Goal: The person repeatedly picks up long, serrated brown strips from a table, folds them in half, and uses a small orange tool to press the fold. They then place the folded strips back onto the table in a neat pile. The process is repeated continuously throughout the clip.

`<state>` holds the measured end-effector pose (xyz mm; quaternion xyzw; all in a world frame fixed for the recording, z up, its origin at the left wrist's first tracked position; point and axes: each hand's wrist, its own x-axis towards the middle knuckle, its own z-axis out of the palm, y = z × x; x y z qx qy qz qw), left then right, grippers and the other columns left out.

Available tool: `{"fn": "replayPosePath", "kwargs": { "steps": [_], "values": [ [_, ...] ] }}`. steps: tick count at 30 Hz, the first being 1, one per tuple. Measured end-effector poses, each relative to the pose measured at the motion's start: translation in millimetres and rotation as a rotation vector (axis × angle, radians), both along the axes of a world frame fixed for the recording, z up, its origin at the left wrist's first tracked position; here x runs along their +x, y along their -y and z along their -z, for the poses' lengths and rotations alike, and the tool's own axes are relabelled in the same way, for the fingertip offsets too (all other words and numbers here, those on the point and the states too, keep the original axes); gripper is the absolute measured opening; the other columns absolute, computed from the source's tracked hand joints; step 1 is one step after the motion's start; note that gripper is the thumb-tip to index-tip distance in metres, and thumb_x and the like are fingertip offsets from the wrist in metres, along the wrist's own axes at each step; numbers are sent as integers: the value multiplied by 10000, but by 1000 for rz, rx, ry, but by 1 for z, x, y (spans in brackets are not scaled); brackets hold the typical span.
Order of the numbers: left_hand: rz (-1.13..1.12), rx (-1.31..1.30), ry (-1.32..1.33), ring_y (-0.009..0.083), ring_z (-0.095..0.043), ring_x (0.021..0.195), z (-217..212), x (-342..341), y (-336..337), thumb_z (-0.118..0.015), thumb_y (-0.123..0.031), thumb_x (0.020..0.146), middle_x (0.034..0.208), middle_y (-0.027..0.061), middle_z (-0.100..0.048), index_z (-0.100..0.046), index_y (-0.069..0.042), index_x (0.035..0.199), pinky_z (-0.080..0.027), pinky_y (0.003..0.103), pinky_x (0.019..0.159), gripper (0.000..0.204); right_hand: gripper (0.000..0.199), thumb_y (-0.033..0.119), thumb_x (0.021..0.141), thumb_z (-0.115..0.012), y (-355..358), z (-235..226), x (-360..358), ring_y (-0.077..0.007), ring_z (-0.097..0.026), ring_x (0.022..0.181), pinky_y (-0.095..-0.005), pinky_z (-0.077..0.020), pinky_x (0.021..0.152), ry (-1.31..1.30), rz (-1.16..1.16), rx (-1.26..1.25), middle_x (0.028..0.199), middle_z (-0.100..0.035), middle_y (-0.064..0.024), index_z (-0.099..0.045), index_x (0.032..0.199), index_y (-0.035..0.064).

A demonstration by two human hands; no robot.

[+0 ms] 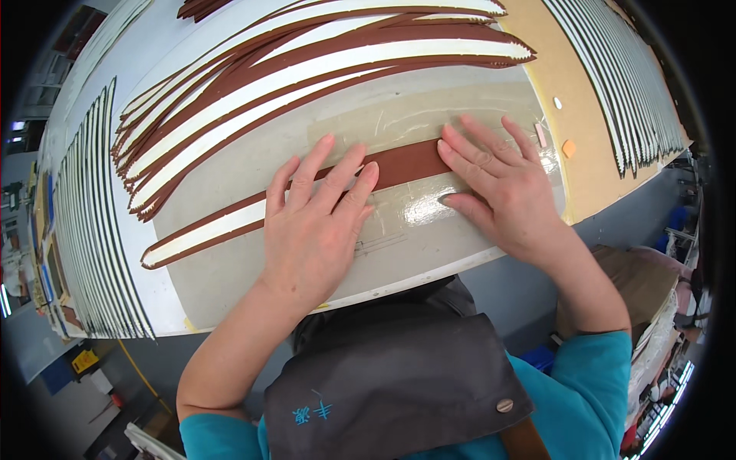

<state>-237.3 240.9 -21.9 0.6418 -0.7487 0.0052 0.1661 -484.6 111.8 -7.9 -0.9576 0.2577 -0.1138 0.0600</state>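
A long brown strip (406, 165) with a white middle band lies across the grey work mat (222, 299), running from lower left to upper right. Between my hands its surface is plain brown; toward the rounded left end the white band shows, edged in brown. My left hand (318, 218) rests over the strip with its fingers apart, hiding part of it. On the strip's right end lie the fingertips of my right hand (502, 184), spread, with the thumb stretched out below. Neither hand grips anything that I can see.
Beyond the strip lies a pile of similar brown and white strips (330, 65). Rows of thin dark-edged strips stand at the left (96, 222) and the right (613, 84). Small pieces, one of them orange (569, 149), lie on the tan board (594, 180).
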Motion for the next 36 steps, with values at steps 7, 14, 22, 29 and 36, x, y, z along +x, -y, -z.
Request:
{"fn": "replayPosePath", "kwargs": {
  "steps": [7,14,22,29,36],
  "values": [
    [4,-133,-166,293,-618,1080,8,10,15,-838,-153,839,1211,53,-690,-798,-122,1195,-489,439,945,360,370,165,831,-861,22,-7,14,-295,-693,1051,-449,-505,1008,208,44,147,1172,-761,-73,-783,1185,90],
    [-48,-35,-217,268,-625,1003,-19,6,34,-828,-100,831,1071,67,-695,-814,-92,1071,-519,383,845,241,260,102,801,-862,38,-15,19,-293,-684,898,-400,-544,824,254,167,490,909,-675,-75,-810,1056,83],
    [13,-77,-71,286,-601,980,-7,-10,14,-709,-1,866,1248,48,-744,-808,-76,1163,-523,378,880,323,334,135,815,-862,-8,17,-12,-243,-663,1188,-535,-389,1152,315,91,37,1267,-776,-12,-811,1143,100],
    [7,-54,-170,268,-550,970,2,-5,10,-710,31,923,1322,46,-749,-810,-79,1196,-469,346,921,311,445,167,805,-864,-10,20,-19,-323,-603,1316,-533,-408,1135,379,110,114,1373,-722,-56,-773,1233,87],
    [-13,-72,-188,260,-518,943,6,-3,9,-749,25,870,1326,-2,-746,-827,-116,1172,-456,338,895,343,558,234,791,-882,-11,23,-20,-381,-506,1434,-547,-355,1167,335,145,143,1525,-594,-130,-747,1323,134]
  ]
}}
